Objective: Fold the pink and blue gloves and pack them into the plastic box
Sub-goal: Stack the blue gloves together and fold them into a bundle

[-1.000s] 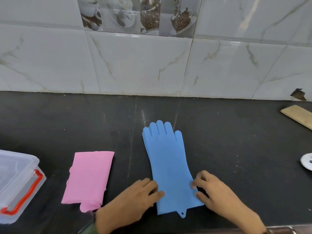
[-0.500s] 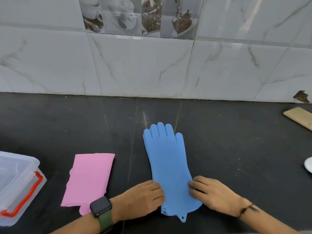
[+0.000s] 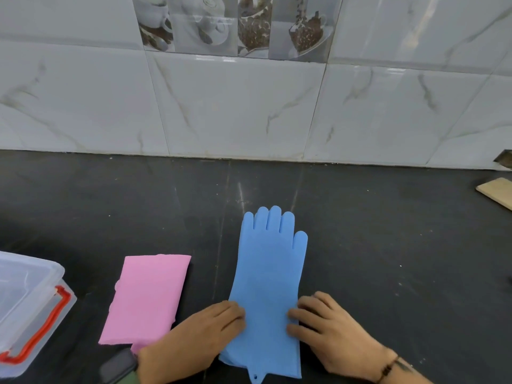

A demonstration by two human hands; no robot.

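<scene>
The blue glove lies flat on the black counter, fingers pointing toward the wall, cuff near the front edge. My left hand grips the cuff's left edge, with fingertips curled onto it. My right hand grips the cuff's right edge the same way. The pink glove lies folded into a rectangle to the left of the blue one. At the far left stands the clear plastic box with a red latch, its lid on.
A wooden board pokes in at the right edge of the counter. The tiled wall runs along the back. A dark watch sits on my left wrist, a thin bracelet on my right.
Both hands have slid slightly up the blue glove's cuff and pinched its side edges. The glove's cuff has shifted a little; the pink glove and box have not moved.
</scene>
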